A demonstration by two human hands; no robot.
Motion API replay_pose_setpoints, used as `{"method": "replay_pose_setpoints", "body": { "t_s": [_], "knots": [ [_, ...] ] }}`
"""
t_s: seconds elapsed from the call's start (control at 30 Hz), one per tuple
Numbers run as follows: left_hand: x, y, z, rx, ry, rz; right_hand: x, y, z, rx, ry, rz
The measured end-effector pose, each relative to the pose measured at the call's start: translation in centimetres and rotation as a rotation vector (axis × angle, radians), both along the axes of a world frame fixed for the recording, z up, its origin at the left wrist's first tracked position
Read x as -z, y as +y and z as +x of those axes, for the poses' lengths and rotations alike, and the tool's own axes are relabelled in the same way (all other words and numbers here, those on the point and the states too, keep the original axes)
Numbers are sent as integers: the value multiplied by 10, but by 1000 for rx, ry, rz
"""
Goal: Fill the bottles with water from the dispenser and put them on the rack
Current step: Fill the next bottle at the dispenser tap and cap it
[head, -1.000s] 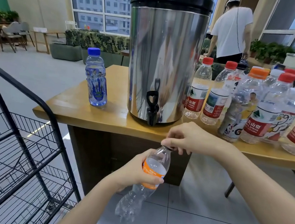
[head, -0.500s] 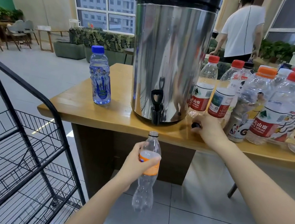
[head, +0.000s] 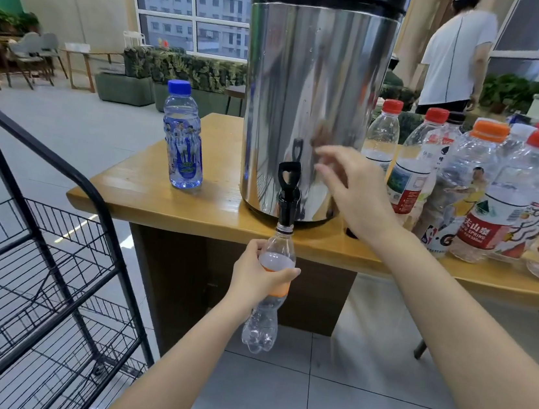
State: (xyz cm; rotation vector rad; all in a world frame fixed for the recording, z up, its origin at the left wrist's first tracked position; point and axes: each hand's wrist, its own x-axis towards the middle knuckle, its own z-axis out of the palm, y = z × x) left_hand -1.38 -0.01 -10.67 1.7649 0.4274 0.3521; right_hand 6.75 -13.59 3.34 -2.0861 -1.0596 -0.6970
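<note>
The bottle (head: pixel 262 322) is gripped round its orange label by the left hand (head: pixel 254 277), fingers and thumb wrapped about it, and its open mouth is held right under the black tap (head: pixel 288 189) of the steel dispenser (head: pixel 314 108), out past the near edge of the table (head: pixel 193 208); whether mouth and spout touch cannot be told. The right hand (head: pixel 348 187) is seen loosely open, nothing held, hovering just right of the tap lever and not yet on it. The mouth is narrow, so if the bottle is let drift or tilt once the lever is worked, water is likely to be sent down the outside and onto the floor. The plastic looks thin, and if it is squeezed while filling, water could be pushed over the rim. Weight will be added fast, and a one-handed hold could be dragged off the spout. The row of bottles (head: pixel 485 203) is crowded just right of the reaching forearm and could be toppled by a careless elbow. The rack (head: pixel 28 142) is set at the left, well apart from the tap, so an uncapped full bottle could be slopped on the way.
</note>
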Motion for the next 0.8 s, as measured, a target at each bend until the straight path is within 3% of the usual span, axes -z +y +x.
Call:
{"method": "replay_pose_setpoints", "body": {
  "t_s": [0.1, 0.2, 0.4, 0.8],
  "knots": [
    [2, 0, 3, -17, -16, 0, -17, 22, -17, -118, -21, -88],
    [4, 0, 5, -37, -20, 45, -18, 33, -21, -84, -45, -174],
    [3, -2, 5, -40, -32, 68, -13, 37, -15, 8, -23, -130],
    [5, -6, 3, -46, -65, 38, 21, 13, -26, -118, -367, -121]
  ]
}}
